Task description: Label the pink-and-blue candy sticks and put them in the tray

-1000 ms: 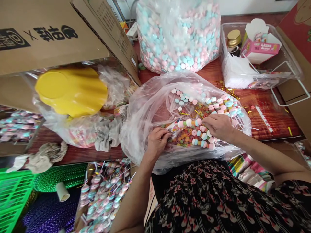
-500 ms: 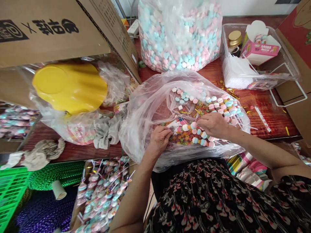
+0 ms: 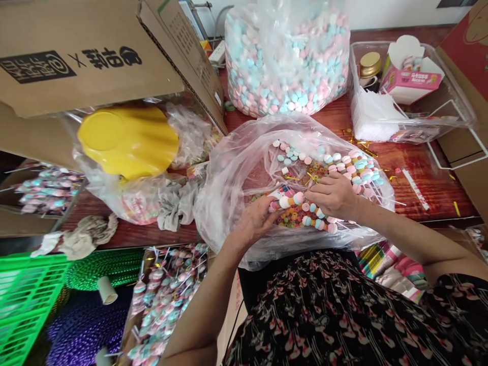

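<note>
Between my two hands lies a candy skewer (image 3: 292, 200) of pink, white, blue and orange pieces. My left hand (image 3: 256, 219) has its fingers closed around the left end of it. Further right, my right hand (image 3: 332, 195) pinches the other end; its fingers hide what is there. Underneath, ring-shaped gummies (image 3: 290, 219) lie on an open clear plastic bag (image 3: 229, 168). Another candy skewer (image 3: 319, 223) rests just below my right hand. More filled skewers (image 3: 358, 170) are piled to the right, and loose pastel candies (image 3: 292, 152) are scattered behind.
A big bag of pastel candies (image 3: 285, 66) stands at the back. At right is a clear plastic bin (image 3: 419, 129). A yellow bowl (image 3: 129, 140) sits at left under a cardboard box (image 3: 95, 56). Below are a box of finished skewers (image 3: 171, 300) and a green basket (image 3: 26, 305).
My left hand has moved slightly right and onto the end of the candy skewer. The right hand has shifted a little left. The view has turned slightly left.
</note>
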Demonstrator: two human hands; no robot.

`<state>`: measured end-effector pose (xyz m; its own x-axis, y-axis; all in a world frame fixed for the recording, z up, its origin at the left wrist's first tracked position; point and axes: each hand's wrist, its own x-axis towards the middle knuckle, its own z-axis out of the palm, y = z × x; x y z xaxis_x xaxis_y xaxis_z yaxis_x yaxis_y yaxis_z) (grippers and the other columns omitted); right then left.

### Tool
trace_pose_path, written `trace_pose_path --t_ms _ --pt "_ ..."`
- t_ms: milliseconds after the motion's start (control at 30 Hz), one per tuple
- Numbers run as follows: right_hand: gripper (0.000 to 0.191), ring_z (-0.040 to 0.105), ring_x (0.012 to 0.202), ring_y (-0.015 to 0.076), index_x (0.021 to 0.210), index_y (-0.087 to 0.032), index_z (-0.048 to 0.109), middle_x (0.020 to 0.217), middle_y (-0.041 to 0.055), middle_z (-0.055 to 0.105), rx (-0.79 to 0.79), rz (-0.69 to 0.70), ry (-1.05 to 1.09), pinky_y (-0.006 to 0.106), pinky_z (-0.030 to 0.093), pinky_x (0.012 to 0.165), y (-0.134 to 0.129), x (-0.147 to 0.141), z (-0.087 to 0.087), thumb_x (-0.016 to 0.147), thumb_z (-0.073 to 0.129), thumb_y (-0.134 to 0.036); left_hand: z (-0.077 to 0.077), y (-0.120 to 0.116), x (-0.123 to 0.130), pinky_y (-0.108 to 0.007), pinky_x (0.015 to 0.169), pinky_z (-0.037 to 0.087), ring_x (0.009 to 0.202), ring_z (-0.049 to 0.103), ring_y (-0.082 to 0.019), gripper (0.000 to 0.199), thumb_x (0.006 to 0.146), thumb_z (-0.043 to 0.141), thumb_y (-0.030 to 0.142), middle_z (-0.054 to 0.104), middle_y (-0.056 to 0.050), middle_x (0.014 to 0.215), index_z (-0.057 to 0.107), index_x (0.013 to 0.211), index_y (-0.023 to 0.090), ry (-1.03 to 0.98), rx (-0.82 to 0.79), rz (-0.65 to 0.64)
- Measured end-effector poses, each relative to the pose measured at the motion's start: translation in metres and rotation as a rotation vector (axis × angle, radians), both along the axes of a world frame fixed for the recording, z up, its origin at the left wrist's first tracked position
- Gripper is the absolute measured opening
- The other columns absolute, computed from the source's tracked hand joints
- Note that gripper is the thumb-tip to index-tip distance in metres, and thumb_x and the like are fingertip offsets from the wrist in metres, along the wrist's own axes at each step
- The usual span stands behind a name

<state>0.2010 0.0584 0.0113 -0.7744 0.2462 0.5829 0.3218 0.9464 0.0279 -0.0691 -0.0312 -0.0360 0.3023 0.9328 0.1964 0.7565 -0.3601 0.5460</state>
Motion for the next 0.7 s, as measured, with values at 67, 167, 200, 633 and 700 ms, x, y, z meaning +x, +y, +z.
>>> trace_pose_path --t_ms 67,167,200,633,700 --pt "0.020 0.041 0.066 0.0134 0.086 -0.021 0.068 0.071 -0.0016 0.065 0.077 -0.006 0.018 0.033 0.022 0.065 -0.001 0.001 0.005 0.096 0.050 -0.017 0.002 -0.001 0.009 -0.034 0.078 0.051 0.089 0.065 -0.022 0.034 0.095 0.054 0.043 0.069 -0.010 0.100 0.059 0.114 0.016 0.015 -0.074 0.022" --pt "0.021 0.038 0.068 0.0137 0.084 -0.022 0.066 0.071 -0.0024 0.063 0.164 0.013 -0.002 0.033 0.021 0.066 0.001 0.004 0.016 0.097 0.050 -0.018 0.004 -0.004 0.023 -0.030 0.071 0.047 0.078 0.061 -0.020 0.034 0.090 0.060 0.049 0.066 -0.005 0.086 0.060 0.101 0.017 0.040 -0.145 0.025" --pt "0.021 0.038 0.068 0.0137 0.084 -0.022 0.065 0.072 -0.0026 0.063 0.189 0.030 -0.019 0.033 0.021 0.067 0.003 0.006 0.020 0.097 0.050 -0.020 0.005 -0.004 0.027 -0.030 0.070 0.046 0.077 0.060 -0.019 0.036 0.088 0.062 0.051 0.065 -0.004 0.084 0.060 0.098 0.017 0.030 -0.164 0.009" --pt "0.015 0.039 0.067 0.0133 0.087 -0.020 0.062 0.068 -0.0034 0.057 0.263 0.193 -0.085 0.032 0.022 0.065 0.009 0.026 0.039 0.098 0.052 -0.020 0.018 -0.006 0.046 -0.024 0.067 0.042 0.070 0.051 -0.013 0.034 0.080 0.072 0.046 0.061 0.002 0.076 0.060 0.089 0.016 -0.313 -0.378 -0.044" --pt "0.016 0.040 0.066 0.0133 0.086 -0.019 0.062 0.067 -0.0031 0.056 0.249 0.188 -0.098 0.032 0.022 0.064 0.001 0.024 0.037 0.098 0.052 -0.021 0.014 -0.006 0.048 -0.024 0.066 0.041 0.069 0.051 -0.013 0.031 0.080 0.072 0.045 0.061 0.003 0.075 0.060 0.087 0.017 -0.292 -0.357 -0.007"
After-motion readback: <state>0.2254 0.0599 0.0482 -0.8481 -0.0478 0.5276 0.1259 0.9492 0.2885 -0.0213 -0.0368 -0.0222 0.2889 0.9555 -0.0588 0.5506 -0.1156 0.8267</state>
